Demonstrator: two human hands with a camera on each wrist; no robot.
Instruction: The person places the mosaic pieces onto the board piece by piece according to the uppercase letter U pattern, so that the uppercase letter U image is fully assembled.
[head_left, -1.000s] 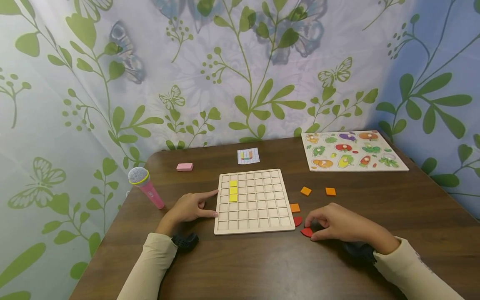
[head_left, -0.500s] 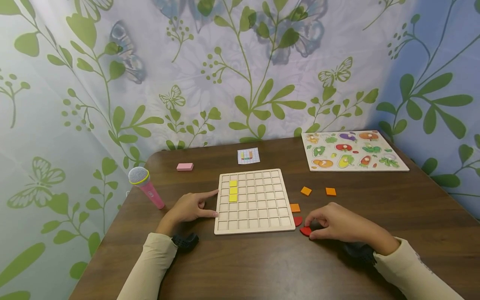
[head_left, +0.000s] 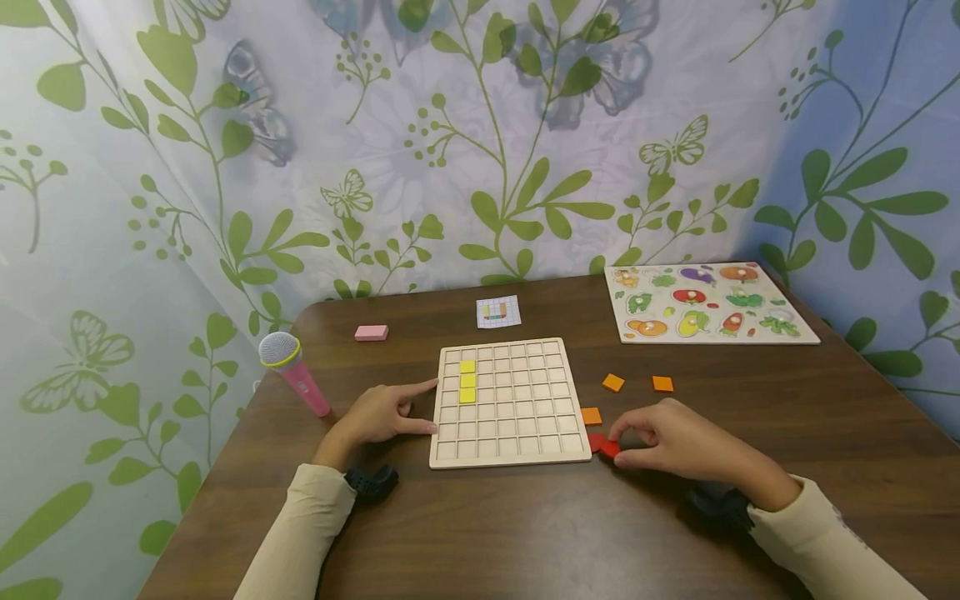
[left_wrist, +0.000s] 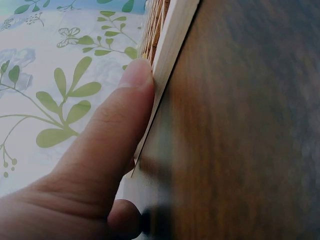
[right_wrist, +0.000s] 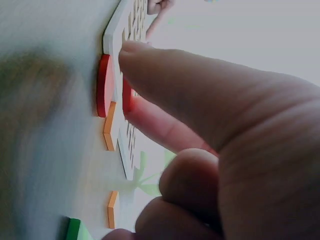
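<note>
My left hand (head_left: 381, 412) touches the left edge of the wooden grid board (head_left: 510, 457) with thumb and forefinger stretched out; the thumb (left_wrist: 117, 117) lies along the board's side in the left wrist view. Three yellow square tiles (head_left: 468, 381) sit in a column in the grid's cells. Between thumb and forefinger my right hand (head_left: 671, 442) pinches a red curved-edged piece (right_wrist: 127, 92), raised off the table. A second red piece (right_wrist: 104, 86) lies at the board's right edge, beside an orange square tile (head_left: 591, 416).
Two more orange tiles (head_left: 613, 383) (head_left: 663, 383) lie right of the board. A green piece (right_wrist: 77, 230) shows in the right wrist view. Behind are a small pattern card (head_left: 498, 312), a pink block (head_left: 371, 333) and a vegetable puzzle (head_left: 708, 304). A toy microphone (head_left: 303, 383) stands left.
My right hand has lifted the red piece from the table and shifted it slightly left and upward, so it now overlaps the other red piece. The left hand stays at the board.
</note>
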